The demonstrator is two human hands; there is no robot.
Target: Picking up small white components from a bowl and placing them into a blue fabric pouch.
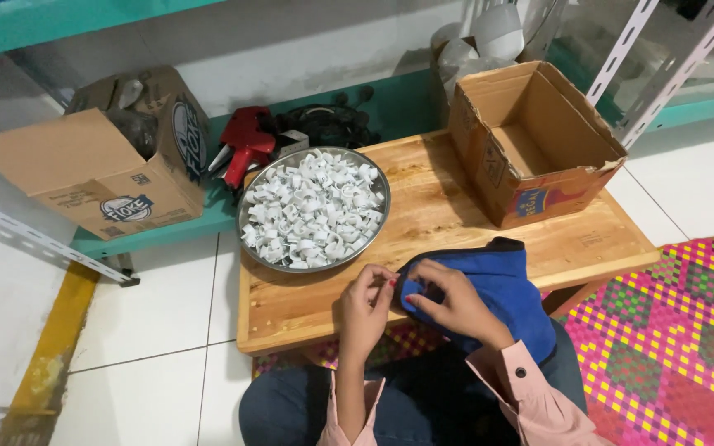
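Both hands, left (367,299) & right (448,299), pinch blue cloth (506,289) at desk (456,206) front edge w/ closed grip; open brown box (539,140) at back right corner, metal tray (251,248) of white clips at left, white tile floor (167,314).

Bright, even indoor light, soft shadows, sharp focus throughout.

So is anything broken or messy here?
A little. The open cardboard box on the wooden table has a torn, ragged front edge at its right corner. The box on the left lies tipped on its side. The white pieces stay inside the metal tray.
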